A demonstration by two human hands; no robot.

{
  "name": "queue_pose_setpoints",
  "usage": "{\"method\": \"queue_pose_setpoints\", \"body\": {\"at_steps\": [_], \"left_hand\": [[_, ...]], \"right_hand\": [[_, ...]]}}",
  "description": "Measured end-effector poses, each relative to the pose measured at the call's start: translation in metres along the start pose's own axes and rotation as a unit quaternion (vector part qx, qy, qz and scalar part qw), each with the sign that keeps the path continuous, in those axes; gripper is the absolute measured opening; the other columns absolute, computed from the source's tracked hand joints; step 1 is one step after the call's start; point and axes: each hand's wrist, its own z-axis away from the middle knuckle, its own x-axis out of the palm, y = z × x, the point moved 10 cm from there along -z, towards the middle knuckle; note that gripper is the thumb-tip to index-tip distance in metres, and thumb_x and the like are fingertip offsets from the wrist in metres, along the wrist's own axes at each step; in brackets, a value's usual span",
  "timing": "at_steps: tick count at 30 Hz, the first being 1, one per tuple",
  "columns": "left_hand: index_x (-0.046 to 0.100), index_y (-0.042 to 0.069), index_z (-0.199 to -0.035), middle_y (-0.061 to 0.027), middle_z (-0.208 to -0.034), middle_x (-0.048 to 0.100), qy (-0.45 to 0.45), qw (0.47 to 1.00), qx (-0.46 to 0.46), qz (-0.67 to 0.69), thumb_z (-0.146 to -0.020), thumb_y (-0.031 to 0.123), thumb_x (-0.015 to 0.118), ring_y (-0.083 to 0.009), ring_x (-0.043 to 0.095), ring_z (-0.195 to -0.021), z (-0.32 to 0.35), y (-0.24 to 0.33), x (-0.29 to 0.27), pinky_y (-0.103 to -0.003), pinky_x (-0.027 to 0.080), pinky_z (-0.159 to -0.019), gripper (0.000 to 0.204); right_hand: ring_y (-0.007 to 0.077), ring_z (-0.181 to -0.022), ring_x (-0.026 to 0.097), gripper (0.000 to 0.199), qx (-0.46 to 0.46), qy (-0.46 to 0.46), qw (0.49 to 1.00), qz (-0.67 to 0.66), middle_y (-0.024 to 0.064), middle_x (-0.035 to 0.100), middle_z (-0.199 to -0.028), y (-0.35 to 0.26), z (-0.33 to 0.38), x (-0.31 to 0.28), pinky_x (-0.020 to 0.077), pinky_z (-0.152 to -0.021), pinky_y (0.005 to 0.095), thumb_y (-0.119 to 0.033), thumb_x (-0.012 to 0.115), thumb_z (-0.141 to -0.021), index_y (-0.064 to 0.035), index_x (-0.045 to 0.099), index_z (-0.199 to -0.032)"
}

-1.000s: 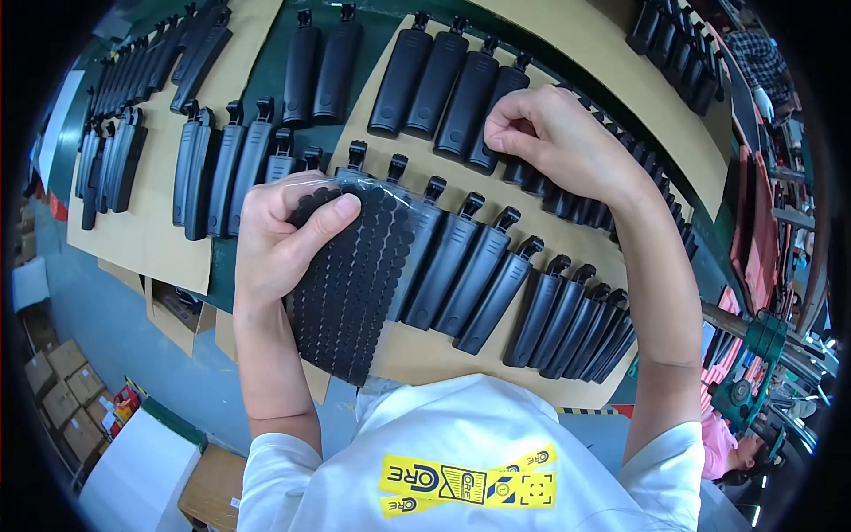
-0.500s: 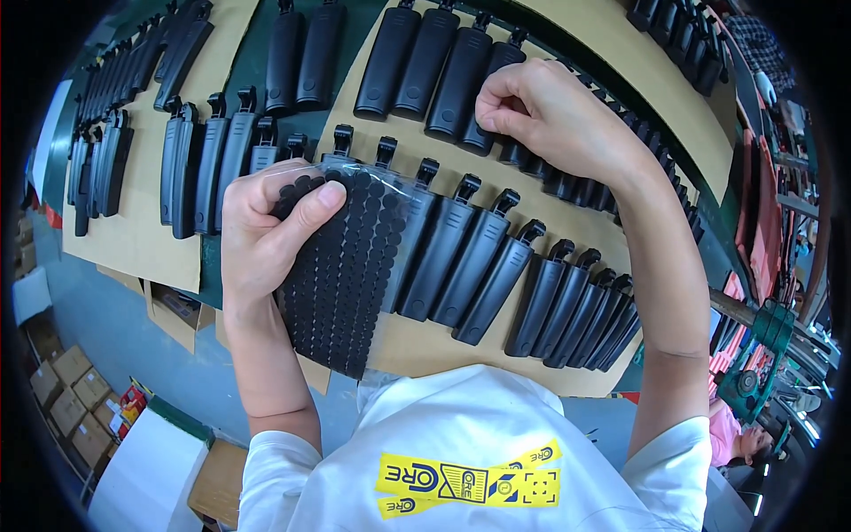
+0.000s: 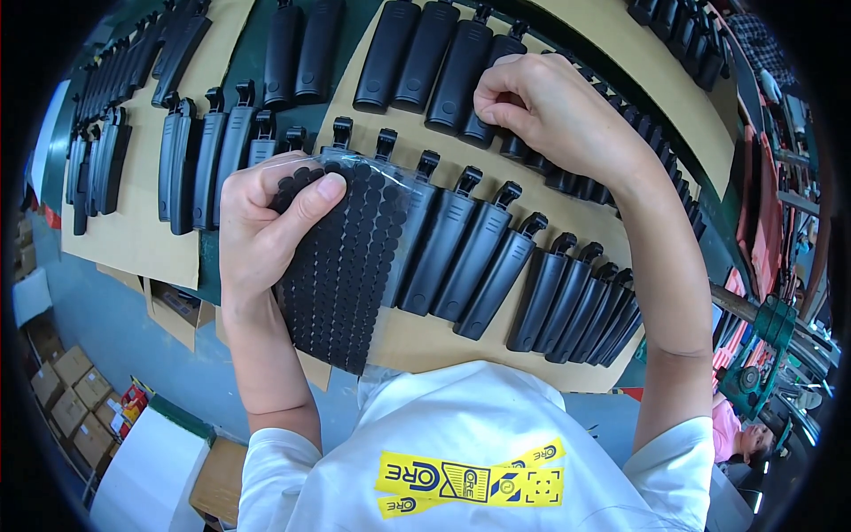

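Note:
My left hand grips a clear sheet of black round stick-on dots by its top edge, thumb on the front. The dots sit in close rows. My right hand is closed in a pinch over the lower end of a black plastic handle in the far row. Whatever is between its fingertips is hidden. A black handle at the left of that row has a round mark near its lower end. Just right of the sheet lies a nearer row of black handles, clip ends pointing away from me.
Brown cardboard lies under the handles on a green table. More black handles fill cardboard at the left. A green metal clamp-like fixture stands at the right. Cartons sit on the floor, lower left. Another person is at far right.
My right hand has shifted very slightly up, still pinched at the same handle's lower end. The dot sheet in my left hand has hardly moved.

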Motion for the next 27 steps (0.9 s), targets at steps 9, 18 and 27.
{"method": "queue_pose_setpoints", "body": {"at_steps": [9,18,27], "left_hand": [[0.065,-0.003,-0.071,-0.0025,-0.066,0.059,0.002,1.0,-0.017,-0.003,-0.089,0.013,0.079,-0.0105,0.044,-0.059,0.001,0.0,0.0,-0.024,0.038,-0.057,0.028],[0.065,-0.003,-0.07,-0.0018,-0.066,0.058,0.012,0.999,-0.031,0.001,-0.089,0.013,0.079,-0.0099,0.044,-0.058,0.002,-0.005,-0.003,-0.024,0.037,-0.057,0.028],[0.065,-0.002,-0.069,-0.0017,-0.065,0.058,0.015,1.0,-0.022,0.006,-0.088,0.012,0.079,-0.0102,0.043,-0.059,0.002,-0.004,-0.003,-0.024,0.037,-0.058,0.028]], "right_hand": [[0.0285,-0.06,0.062,0.015,0.003,0.018,1.0,0.013,0.0138,0.061,-0.069,-0.002,0.003,-0.002,0.0583,-0.071,0.0393,0.006,0.066,-0.086,0.0062,0.068,-0.071],[0.0235,-0.064,0.064,0.006,-0.035,0.056,0.995,0.078,0.0107,0.069,-0.082,-0.015,0.009,0.002,0.0545,-0.063,0.033,0.005,0.07,-0.084,0.0077,0.074,-0.081],[0.0229,-0.068,0.066,0.009,-0.048,0.149,0.986,0.049,0.0104,0.07,-0.089,-0.012,0.028,-0.007,0.0555,-0.066,0.0311,0.008,0.068,-0.084,0.0072,0.075,-0.09]]}}
